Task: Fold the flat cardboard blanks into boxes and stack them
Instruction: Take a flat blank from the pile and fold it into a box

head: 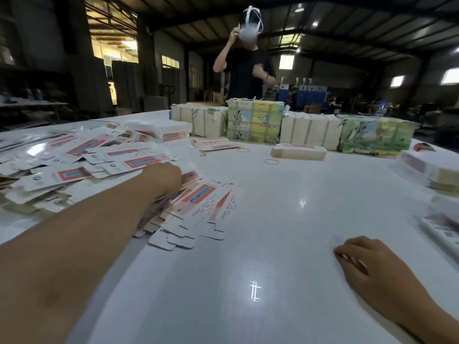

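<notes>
Left hand (162, 178) reaches onto the fanned blanks (198, 209); finger state hidden. Blanks' long axes run away from the wrist. Right hand (367, 266) idle, loosely curled, well apart.

hands: we see two, left hand (162, 180) and right hand (360, 259)
flat blanks: we can't count them, one loose heap (82, 160) plus a fanned bunch (198, 209)
rubber bands (272, 161): we count three on the table (248, 244)
wrapped bundles (255, 121): we count four along the far edge
people: one other person (246, 70)
</notes>
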